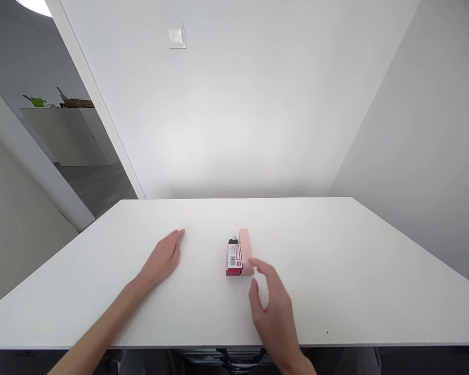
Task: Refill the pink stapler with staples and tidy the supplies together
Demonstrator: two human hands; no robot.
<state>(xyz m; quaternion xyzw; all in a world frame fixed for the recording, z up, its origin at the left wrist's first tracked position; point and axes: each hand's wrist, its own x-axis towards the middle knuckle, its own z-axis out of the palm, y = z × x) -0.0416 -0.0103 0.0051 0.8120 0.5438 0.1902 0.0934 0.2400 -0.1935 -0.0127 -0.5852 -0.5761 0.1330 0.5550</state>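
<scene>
A long pink object with rounded ends (246, 250), perhaps a stapler or a case, lies lengthwise on the white table (203, 312). Against its left side is a small red-and-white box with a barcode label (234, 257), which seems to rest on another red box. Just beyond the box sits a small black item with metal loops (233, 240), apparently a binder clip. My right hand (273, 307) is at the near end of the pink object, thumb and index finger apart; the index fingertip overlaps its edge, and contact is unclear. My left hand (164, 256) lies on the table to the left, fingers stretched out, holding nothing.
A white wall with a light switch (177, 37) rises behind the table's far edge. At left, a doorway shows a pale cabinet (68, 136) with items on top. My legs and a dark metallic part (240, 359) are below the table's near edge.
</scene>
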